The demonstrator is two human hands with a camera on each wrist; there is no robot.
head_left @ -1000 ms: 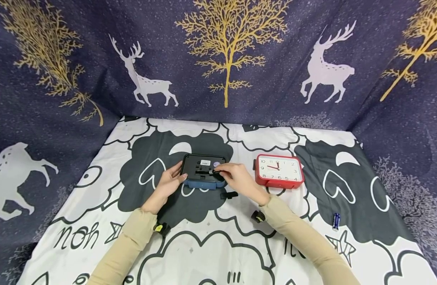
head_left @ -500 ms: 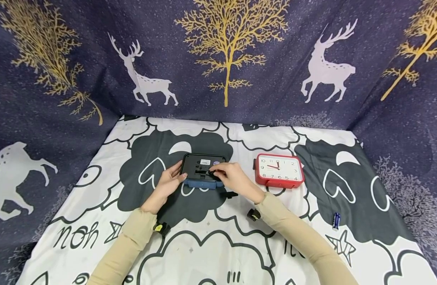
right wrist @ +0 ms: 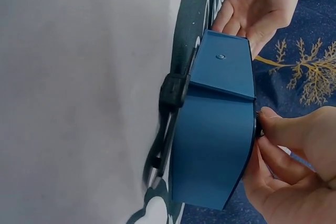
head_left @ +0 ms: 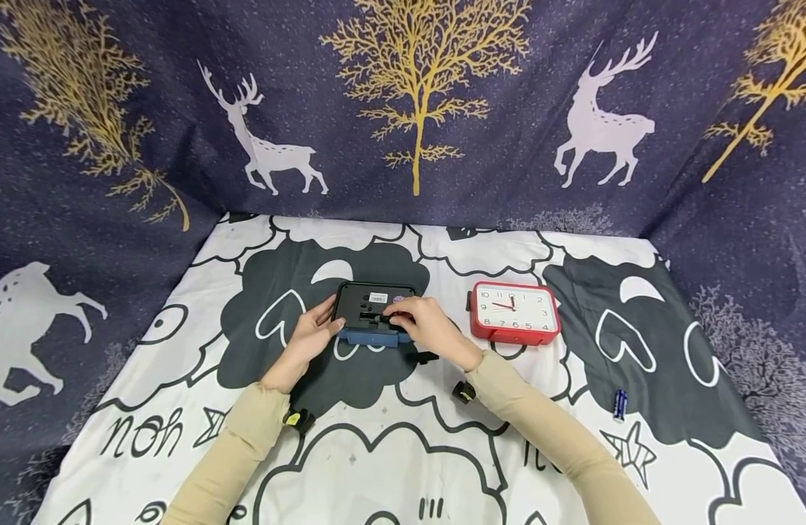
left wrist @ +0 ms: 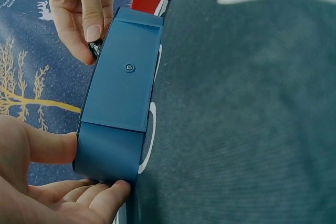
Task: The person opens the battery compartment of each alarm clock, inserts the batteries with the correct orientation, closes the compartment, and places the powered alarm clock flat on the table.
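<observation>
A blue alarm clock (head_left: 372,338) lies with its black back (head_left: 357,302) facing up, a narrow slot showing in the middle. My left hand (head_left: 311,337) grips its left end, thumb on one side and fingers on the other, as the left wrist view shows. At the right part of the slot, my right hand (head_left: 435,332) pinches a small black battery (left wrist: 95,48) between thumb and fingertips. Most of that battery is hidden by the fingers. Just right of the clock, a small black piece (head_left: 425,357) lies on the cloth; the right wrist view shows this black piece (right wrist: 173,90) close to the clock's side.
A red alarm clock (head_left: 514,313) lies face up to the right of the hands. Farther right and nearer the front is a blue battery (head_left: 621,405). A cloth with cartoon prints (head_left: 376,474) covers the table, and a dark blue curtain (head_left: 481,182) hangs behind it.
My right hand has shifted slightly left and inward, bringing the battery over the slot in the clock's back. The left hand and both clocks stay put.
</observation>
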